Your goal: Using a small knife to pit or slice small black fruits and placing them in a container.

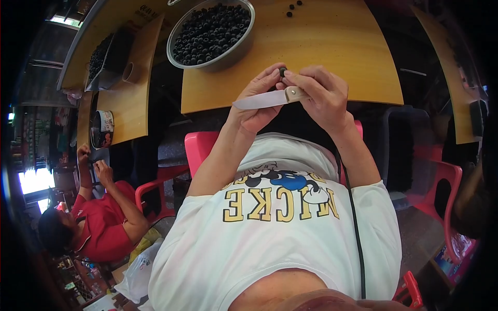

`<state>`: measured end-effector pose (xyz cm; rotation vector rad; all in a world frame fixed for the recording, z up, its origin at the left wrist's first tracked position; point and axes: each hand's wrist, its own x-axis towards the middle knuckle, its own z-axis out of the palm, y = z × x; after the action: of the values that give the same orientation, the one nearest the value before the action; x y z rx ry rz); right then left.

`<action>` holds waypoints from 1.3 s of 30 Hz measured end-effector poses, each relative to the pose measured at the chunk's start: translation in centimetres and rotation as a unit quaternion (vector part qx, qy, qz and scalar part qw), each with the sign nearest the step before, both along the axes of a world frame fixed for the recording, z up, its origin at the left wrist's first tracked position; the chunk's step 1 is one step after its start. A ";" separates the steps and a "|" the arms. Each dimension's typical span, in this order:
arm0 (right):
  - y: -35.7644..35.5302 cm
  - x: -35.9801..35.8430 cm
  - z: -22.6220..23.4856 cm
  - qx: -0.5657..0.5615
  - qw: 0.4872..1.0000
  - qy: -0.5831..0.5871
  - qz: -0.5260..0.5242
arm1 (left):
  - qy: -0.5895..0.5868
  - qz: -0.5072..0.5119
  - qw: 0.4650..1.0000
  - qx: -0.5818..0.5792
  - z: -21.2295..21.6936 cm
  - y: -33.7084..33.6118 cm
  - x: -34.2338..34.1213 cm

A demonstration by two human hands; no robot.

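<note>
My left hand [255, 85] pinches a small dark round fruit [282, 72] between thumb and fingertips, just over the table's near edge. My right hand [326, 98] is closed on a knife [263, 100] with a pale riveted handle. Its broad blade points left and lies across in front of my left palm. The thumb and finger of my right hand also meet at the fruit. Beyond my hands, to the left, a round metal bowl [236, 53] holds a heap of similar dark pieces, many with pale rings. My fingers partly cover the fruit, so its cut is unclear.
Several loose dark pieces [290, 11] lie at the far side of the wooden table [332, 46]. At left, a co-worker in red [106, 223] sits by another table [124, 111] with a dark tub [115, 54] and a round tin [104, 128]. Red chairs [438, 181] stand nearby.
</note>
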<state>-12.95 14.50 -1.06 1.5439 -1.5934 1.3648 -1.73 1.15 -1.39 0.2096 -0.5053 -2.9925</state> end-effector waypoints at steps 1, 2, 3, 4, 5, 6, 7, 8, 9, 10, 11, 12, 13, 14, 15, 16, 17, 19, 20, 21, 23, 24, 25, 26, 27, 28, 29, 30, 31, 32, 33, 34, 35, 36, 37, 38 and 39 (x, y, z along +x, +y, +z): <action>0.0 0.0 0.0 -0.002 1.000 0.000 0.007 | 0.000 0.002 1.000 0.001 -0.2 -0.2 0.1; -0.2 0.0 0.1 -0.003 1.000 0.000 0.015 | 0.021 0.011 1.000 -0.007 -0.3 -0.5 0.0; -0.1 0.1 0.5 -0.002 1.000 0.000 0.017 | 0.043 0.021 0.999 -0.016 -0.3 -0.8 0.1; 0.1 0.4 1.2 0.031 0.999 -0.020 0.012 | 0.043 0.023 0.999 -0.015 -0.1 -1.0 0.3; 0.3 0.6 1.6 0.064 0.997 -0.041 0.006 | 0.034 0.034 0.998 -0.033 0.3 -1.2 0.4; 0.3 0.6 1.6 0.066 0.997 -0.041 0.007 | 0.024 0.044 0.997 -0.052 0.6 -1.3 0.6; 0.2 0.7 1.6 0.071 0.997 -0.033 -0.002 | 0.015 0.055 0.996 -0.070 0.7 -1.4 0.8; 0.2 0.7 1.6 0.077 0.997 -0.024 -0.012 | 0.015 0.056 0.996 -0.069 0.8 -1.5 0.9; 0.3 0.8 1.6 0.078 0.997 -0.024 -0.011 | 0.024 0.051 0.995 -0.079 0.8 -1.5 1.0; 0.3 0.8 1.6 0.088 0.996 -0.019 -0.024 | 0.033 0.047 0.994 -0.088 0.8 -1.5 1.1; 0.3 0.8 1.6 0.098 0.994 -0.014 -0.036 | 0.033 0.047 0.994 -0.088 0.8 -1.5 1.1; 0.3 0.8 1.6 0.099 0.994 -0.013 -0.036 | 0.030 0.048 0.994 -0.091 0.8 -1.6 1.2; 0.3 0.8 1.6 0.104 0.994 -0.012 -0.039 | 0.027 0.049 0.994 -0.094 0.7 -1.6 1.2; 0.3 0.8 1.6 0.109 0.993 -0.011 -0.042 | 0.026 0.048 0.994 -0.093 0.8 -1.5 1.2; 0.3 0.8 1.6 0.109 0.993 -0.011 -0.043 | 0.023 0.050 0.994 -0.093 0.9 -1.5 1.2; 0.3 0.7 1.6 0.108 0.993 -0.007 -0.046 | 0.020 0.051 0.994 -0.093 0.9 -1.5 1.2; 0.2 0.7 1.5 0.107 0.993 -0.004 -0.049 | 0.020 0.051 0.994 -0.093 0.9 -1.5 1.2; 0.3 0.7 1.5 0.111 0.993 -0.003 -0.049 | 0.021 0.053 0.994 -0.091 0.8 -1.5 1.2; 0.3 0.6 1.5 0.115 0.992 -0.002 -0.050 | 0.021 0.053 0.994 -0.091 0.7 -1.5 1.2; 0.3 0.5 1.4 0.115 0.992 -0.003 -0.050 | 0.016 0.061 0.993 -0.097 0.7 -1.5 1.2; 0.2 0.4 1.3 0.106 0.993 -0.005 -0.049 | 0.011 0.068 0.992 -0.103 0.7 -1.5 1.2; 0.2 0.4 1.3 0.106 0.993 -0.005 -0.050 | 0.020 0.067 0.992 -0.102 0.5 -1.6 1.2; 0.2 0.4 1.3 0.107 0.993 -0.008 -0.047 | 0.029 0.065 0.992 -0.101 0.5 -1.7 1.2; 0.2 0.4 1.3 0.109 0.993 -0.011 -0.044 | 0.029 0.065 0.992 -0.101 0.5 -1.7 1.2; 0.3 0.4 1.3 0.109 0.993 -0.011 -0.045 | 0.028 0.070 0.991 -0.107 0.6 -1.7 1.3; 0.4 0.5 1.5 0.110 0.993 -0.009 -0.039 | 0.028 0.075 0.990 -0.113 0.6 -1.7 1.3; 0.4 0.5 1.5 0.110 0.993 -0.008 -0.033 | 0.028 0.076 0.990 -0.113 0.6 -2.0 1.4; 0.4 0.5 1.5 0.111 0.993 -0.008 -0.033 | 0.045 0.063 0.990 -0.119 0.5 -2.3 1.6; 0.3 0.4 1.4 0.099 0.995 0.013 -0.028 | 0.063 0.050 0.989 -0.126 0.5 -2.5 1.7; 0.2 0.2 1.2 0.088 0.995 0.033 -0.021 | 0.062 0.052 0.989 -0.125 0.6 -2.5 1.8; 0.1 -0.7 0.6 0.088 0.995 0.033 -0.021 | 0.054 0.059 0.988 -0.131 0.9 -2.4 1.8; 0.1 -2.2 -0.4 0.124 0.986 0.038 -0.101 | 0.045 0.067 0.987 -0.138 1.1 -2.4 1.8; 0.1 -3.2 -0.6 0.158 0.970 0.045 -0.182 | 0.047 0.067 0.987 -0.138 1.2 -2.4 1.9; 0.5 -3.8 -0.7 0.157 0.969 0.047 -0.183 | 0.078 0.050 0.989 -0.115 1.3 -2.3 2.2; 0.7 -4.4 -0.7 0.109 0.978 -0.046 -0.174 | 0.110 0.032 0.989 -0.092 1.4 -2.3 2.2; 0.9 -4.4 -0.5 0.061 0.976 -0.138 -0.160 | 0.111 0.036 0.989 -0.092 1.5 -2.3 2.3; 0.6 -4.0 -0.1 0.031 0.978 -0.164 -0.128 | 0.057 0.049 0.995 -0.070 1.7 -2.4 2.2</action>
<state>-17.00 15.06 -1.19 1.1354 -1.9713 1.4883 0.49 -1.24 0.26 0.0499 -0.6684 -2.8400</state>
